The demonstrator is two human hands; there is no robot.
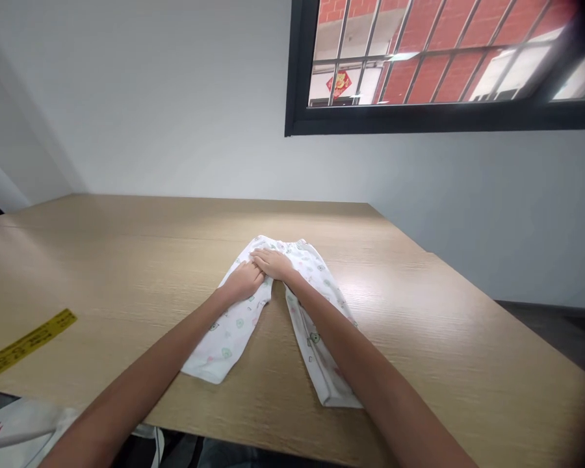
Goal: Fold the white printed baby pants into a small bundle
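Left hand (242,282) and right hand (273,264) lay flat on folded white printed baby pants (231,341), fingers (259,257) released, not gripping; wooden surface (419,351), yellow ruler (26,344) off left.

Both bare forearms (141,370) reach in from the lower corners of the view and converge in a V towards the waist end of the white printed trousers (227,344). The left hand (242,281) lies flat, palm down, on the trousers, its fingers angled inward. The right hand (273,264) rests flat just beyond it, also palm down, with its fingers (257,256) pointing across towards the left hand and meeting its fingertips. Neither hand is gripping; the wrists stay low and nearly straight.
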